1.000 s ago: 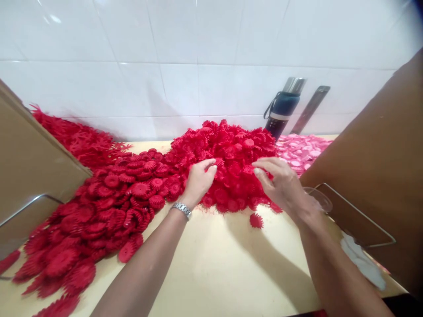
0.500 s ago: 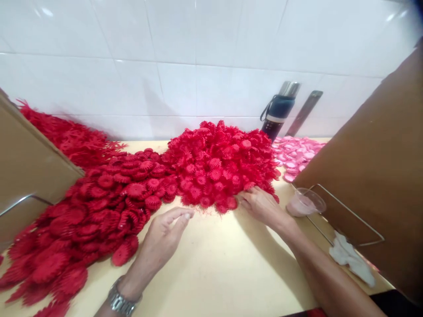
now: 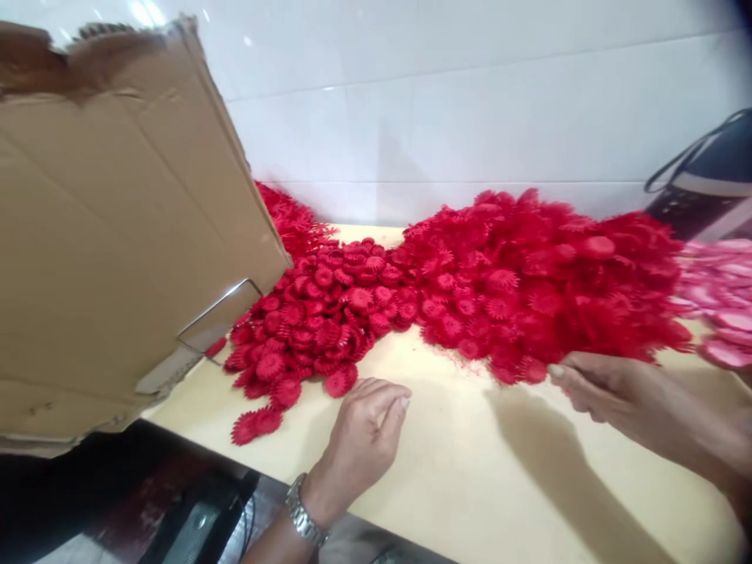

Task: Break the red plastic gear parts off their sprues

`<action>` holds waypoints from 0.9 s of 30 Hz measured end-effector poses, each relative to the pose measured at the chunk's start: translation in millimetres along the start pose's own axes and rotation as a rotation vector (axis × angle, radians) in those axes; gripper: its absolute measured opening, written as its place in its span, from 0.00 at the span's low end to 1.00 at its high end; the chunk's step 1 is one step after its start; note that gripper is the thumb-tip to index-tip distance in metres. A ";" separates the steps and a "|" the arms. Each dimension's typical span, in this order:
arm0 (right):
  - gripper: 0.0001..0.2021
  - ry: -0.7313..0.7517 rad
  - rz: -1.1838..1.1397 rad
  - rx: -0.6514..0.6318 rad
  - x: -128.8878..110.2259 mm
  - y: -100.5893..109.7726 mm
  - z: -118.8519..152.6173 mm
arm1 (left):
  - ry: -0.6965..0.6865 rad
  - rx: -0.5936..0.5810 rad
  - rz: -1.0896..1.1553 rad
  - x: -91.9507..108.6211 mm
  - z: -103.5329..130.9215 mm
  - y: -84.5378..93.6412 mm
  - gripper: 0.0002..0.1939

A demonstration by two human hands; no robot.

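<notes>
My left hand, with a metal watch on its wrist, hovers over the table with thumb and forefinger pinched together. Anything between those fingertips is too small to make out. Close behind it lies a heap of red disc-shaped pieces with notched edges. At the front edge of a taller pile of red frilled flower-like pieces is my right hand, its fingers closed. The thumb tip is beside a red piece, but I cannot tell whether the hand grips it.
A cardboard panel with a bent wire support stands at the left. Pink pieces and a dark bottle are at the far right. White tiles back the pale table, whose front edge runs below my left hand.
The view has turned left, showing more of the cardboard panel and the table's front edge. My right hand has drawn back slightly from the pile. The left stays pinched.
</notes>
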State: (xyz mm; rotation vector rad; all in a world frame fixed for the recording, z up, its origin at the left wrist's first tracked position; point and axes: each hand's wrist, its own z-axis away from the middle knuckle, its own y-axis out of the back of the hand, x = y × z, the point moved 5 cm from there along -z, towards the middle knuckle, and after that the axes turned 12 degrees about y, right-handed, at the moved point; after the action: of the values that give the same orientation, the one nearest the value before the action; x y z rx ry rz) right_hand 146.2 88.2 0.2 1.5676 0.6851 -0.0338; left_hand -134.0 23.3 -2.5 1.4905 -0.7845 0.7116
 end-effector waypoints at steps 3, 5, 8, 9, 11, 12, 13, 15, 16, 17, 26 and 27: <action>0.19 0.165 -0.187 -0.172 -50.3 -19.3 -20.6 | -0.020 0.027 -0.036 -3.6 2.3 2.0 0.11; 0.16 0.271 -0.233 -0.184 -88.6 -31.4 -43.2 | -0.025 0.031 -0.052 -4.5 3.0 2.9 0.11; 0.11 0.467 -0.287 -0.116 -147.2 -51.2 -82.3 | -0.033 0.056 -0.098 -5.5 5.5 6.5 0.10; 0.09 0.530 -0.300 -0.071 -164.7 -57.5 -94.5 | -0.033 0.069 -0.118 -6.4 6.9 8.3 0.10; 0.11 0.602 -0.245 0.016 -192.9 -70.2 -115.3 | -0.034 0.097 -0.152 -9.2 10.3 12.7 0.10; 0.15 0.628 -0.193 0.020 -204.2 -77.6 -123.1 | -0.037 0.110 -0.166 -11.0 12.2 15.0 0.10; 0.18 0.644 -0.137 0.017 -213.3 -84.4 -129.1 | -0.042 0.126 -0.177 -13.0 14.1 17.5 0.10; 0.17 0.665 -0.059 -0.003 -225.3 -94.4 -135.7 | -0.051 0.158 -0.186 -17.4 17.5 22.5 0.09; 0.16 0.671 -0.051 0.000 -228.4 -96.6 -136.9 | -0.052 0.173 -0.185 -19.6 18.6 24.9 0.09; 0.15 0.674 -0.064 0.012 -229.8 -96.9 -137.1 | -0.051 0.187 -0.181 -21.8 19.5 27.0 0.09; 0.19 0.690 -0.431 0.193 -208.8 -77.7 -128.0 | 0.167 0.312 0.226 -35.8 15.5 38.0 0.10; 0.19 0.694 -0.484 0.208 -206.0 -73.9 -124.1 | 0.230 0.364 0.357 -37.8 13.9 40.5 0.11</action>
State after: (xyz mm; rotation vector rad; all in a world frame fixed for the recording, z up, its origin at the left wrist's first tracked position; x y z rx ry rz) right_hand -101.1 116.7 37.1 1.5725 1.6421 0.0876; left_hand -189.1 10.9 -10.7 1.5674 -0.7788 1.3284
